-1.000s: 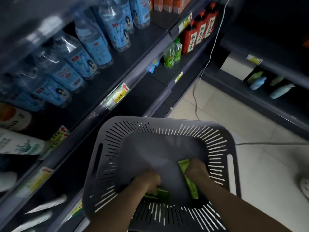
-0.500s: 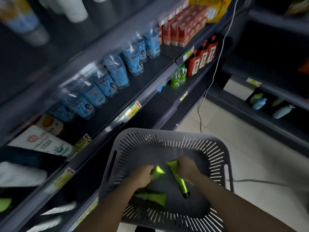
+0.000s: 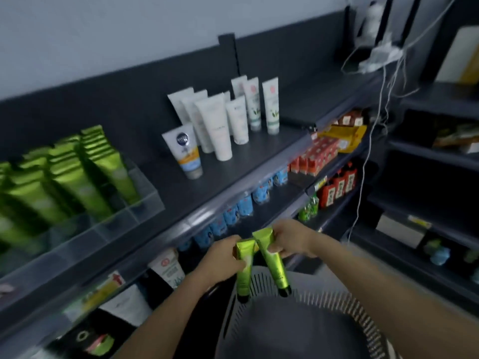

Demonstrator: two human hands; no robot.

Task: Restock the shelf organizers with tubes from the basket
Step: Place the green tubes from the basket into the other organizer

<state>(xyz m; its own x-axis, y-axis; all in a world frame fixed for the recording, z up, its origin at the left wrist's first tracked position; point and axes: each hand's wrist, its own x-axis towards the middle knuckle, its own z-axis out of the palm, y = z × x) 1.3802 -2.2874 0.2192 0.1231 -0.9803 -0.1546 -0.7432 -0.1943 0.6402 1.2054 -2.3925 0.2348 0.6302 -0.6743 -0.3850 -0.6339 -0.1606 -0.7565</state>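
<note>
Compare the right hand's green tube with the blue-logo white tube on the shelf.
The green tube is slim, black-capped; the white tube is wider, grey-capped. The right hand pinches the green tube above the basket; the white tube stands unheld on the top shelf. Both point cap-down.

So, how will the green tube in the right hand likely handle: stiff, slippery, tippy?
Probably light and fairly stiff: the right hand pinches the tube near its crimped end and it hangs straight. The glossy skin may be slippery. On its narrow black cap it would likely tip; stocked tubes lean in the organizer.
</note>
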